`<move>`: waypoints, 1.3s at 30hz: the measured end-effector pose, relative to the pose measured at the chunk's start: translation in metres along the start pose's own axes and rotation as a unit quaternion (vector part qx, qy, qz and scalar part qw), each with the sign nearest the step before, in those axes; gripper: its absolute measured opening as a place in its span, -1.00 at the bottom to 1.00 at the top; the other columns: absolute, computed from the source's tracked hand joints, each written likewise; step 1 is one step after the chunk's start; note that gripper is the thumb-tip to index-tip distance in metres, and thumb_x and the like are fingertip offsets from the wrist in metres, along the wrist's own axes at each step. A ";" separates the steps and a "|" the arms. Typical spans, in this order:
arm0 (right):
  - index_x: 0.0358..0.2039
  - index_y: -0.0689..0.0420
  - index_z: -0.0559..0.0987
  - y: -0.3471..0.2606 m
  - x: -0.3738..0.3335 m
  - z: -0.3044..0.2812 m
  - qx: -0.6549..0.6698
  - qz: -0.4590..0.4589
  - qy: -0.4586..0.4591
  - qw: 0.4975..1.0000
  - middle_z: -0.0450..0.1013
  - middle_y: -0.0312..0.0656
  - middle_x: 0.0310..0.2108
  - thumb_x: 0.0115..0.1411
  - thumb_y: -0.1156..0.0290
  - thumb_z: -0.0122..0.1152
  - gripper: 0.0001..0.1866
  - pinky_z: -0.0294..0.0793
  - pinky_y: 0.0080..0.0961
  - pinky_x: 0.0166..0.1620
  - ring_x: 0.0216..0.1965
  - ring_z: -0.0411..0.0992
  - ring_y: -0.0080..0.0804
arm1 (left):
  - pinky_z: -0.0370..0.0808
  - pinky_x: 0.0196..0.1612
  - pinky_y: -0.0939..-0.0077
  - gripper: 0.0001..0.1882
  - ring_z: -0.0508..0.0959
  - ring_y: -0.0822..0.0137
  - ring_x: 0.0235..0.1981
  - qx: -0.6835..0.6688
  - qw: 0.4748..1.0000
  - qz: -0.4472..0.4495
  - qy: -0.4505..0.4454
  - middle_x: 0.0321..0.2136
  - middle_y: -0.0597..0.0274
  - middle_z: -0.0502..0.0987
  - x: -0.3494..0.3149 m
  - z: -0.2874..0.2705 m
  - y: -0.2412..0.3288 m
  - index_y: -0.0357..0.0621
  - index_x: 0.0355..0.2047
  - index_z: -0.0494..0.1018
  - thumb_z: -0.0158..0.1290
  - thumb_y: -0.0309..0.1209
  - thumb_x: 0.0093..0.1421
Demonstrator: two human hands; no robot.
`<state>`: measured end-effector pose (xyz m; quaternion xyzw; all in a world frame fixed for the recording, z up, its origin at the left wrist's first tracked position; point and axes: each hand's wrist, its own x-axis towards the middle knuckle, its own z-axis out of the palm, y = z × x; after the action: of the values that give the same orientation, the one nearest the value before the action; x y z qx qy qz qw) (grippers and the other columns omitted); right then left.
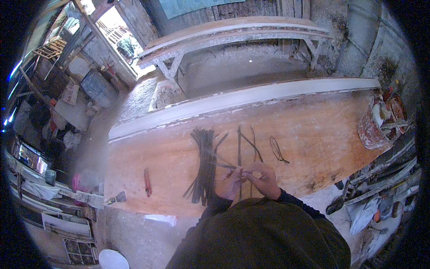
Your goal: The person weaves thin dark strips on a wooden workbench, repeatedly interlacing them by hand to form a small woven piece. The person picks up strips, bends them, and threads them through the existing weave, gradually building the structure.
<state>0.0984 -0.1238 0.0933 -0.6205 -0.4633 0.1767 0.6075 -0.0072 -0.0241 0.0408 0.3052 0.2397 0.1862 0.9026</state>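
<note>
My left hand [229, 183] and my right hand [265, 180] meet close to my body over the wooden tabletop. Fingers of both are pinched together on a thin dark strip [224, 165], whose free end points up and left. Just left of them lies a loose bundle of long dark strips [205, 163], fanned at its ends. Beyond the hands are a single straight strip [239, 145] and a thinner bent one [254, 134]. A thin dark loop [278, 150] rests farther right. Exactly how the fingertips cross on the strip is too small to tell.
A red, narrow hand tool [147, 183] and a scraper [116, 198] lie on the left of the table [313, 130]. A white-faced raised edge [251, 98] runs along its far side. At the right end stands a stained bucket [372, 125]. A long bench [237, 33] stands behind.
</note>
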 end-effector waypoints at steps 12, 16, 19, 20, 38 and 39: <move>-0.41 0.19 0.53 0.011 -0.001 0.001 -0.014 -0.024 -0.034 0.999 0.46 -0.18 -0.42 0.03 0.55 0.07 -0.90 0.36 -0.57 -0.31 -0.37 0.40 -0.46 | 0.42 -0.27 0.47 -0.76 0.46 0.37 -0.32 0.105 0.988 0.039 0.110 -0.37 0.20 0.46 -0.006 0.011 0.006 -0.28 -0.32 0.41 0.00 -0.34 0.11; -0.34 0.15 0.54 0.013 -0.006 0.000 -0.017 0.024 -0.043 0.999 0.48 -0.14 -0.39 0.01 0.54 0.09 -0.84 0.38 -0.55 -0.28 -0.36 0.43 -0.42 | 0.43 -0.28 0.47 -0.75 0.47 0.35 -0.32 0.087 0.992 0.035 0.089 -0.36 0.18 0.47 -0.007 0.012 0.013 -0.30 -0.31 0.41 0.00 -0.34 0.10; -0.33 0.15 0.54 0.018 -0.008 0.001 -0.082 0.057 -0.050 0.994 0.48 -0.13 -0.38 0.00 0.52 0.12 -0.83 0.38 -0.57 -0.27 -0.35 0.45 -0.44 | 0.42 -0.30 0.49 -0.74 0.47 0.36 -0.36 0.093 0.992 0.046 0.074 -0.39 0.19 0.47 -0.007 0.011 0.013 -0.31 -0.32 0.42 0.00 -0.33 0.10; -0.33 0.15 0.54 0.018 -0.008 0.002 -0.117 0.065 -0.051 0.990 0.48 -0.12 -0.37 -0.01 0.51 0.12 -0.83 0.38 -0.58 -0.27 -0.35 0.45 -0.46 | 0.41 -0.32 0.51 -0.74 0.47 0.38 -0.38 0.107 0.989 0.061 0.077 -0.42 0.20 0.48 -0.007 0.012 0.012 -0.31 -0.33 0.42 -0.01 -0.33 0.11; -0.37 0.19 0.43 0.045 -0.011 0.010 0.311 0.291 -0.034 0.904 0.40 -0.28 -0.47 0.10 0.37 0.03 -0.84 0.33 -0.61 -0.27 -0.38 0.35 -0.56 | 0.29 -0.52 0.65 -0.88 0.37 0.52 -0.59 0.285 0.954 0.071 0.061 -0.57 0.30 0.45 -0.003 -0.001 0.007 -0.25 -0.43 0.43 0.02 -0.45 0.04; -0.38 0.18 0.43 0.047 -0.011 0.010 0.274 0.275 -0.029 0.921 0.40 -0.28 -0.47 0.10 0.38 0.04 -0.86 0.33 -0.61 -0.28 -0.39 0.35 -0.56 | 0.29 -0.54 0.66 -0.89 0.37 0.52 -0.60 0.290 0.951 0.083 0.068 -0.58 0.30 0.45 -0.003 0.002 0.008 -0.24 -0.44 0.42 0.03 -0.45 0.03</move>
<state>0.1018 -0.1186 0.0446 -0.5273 -0.2253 0.4752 0.6674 -0.0101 -0.0208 0.0486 0.5593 0.3177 0.2035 0.7381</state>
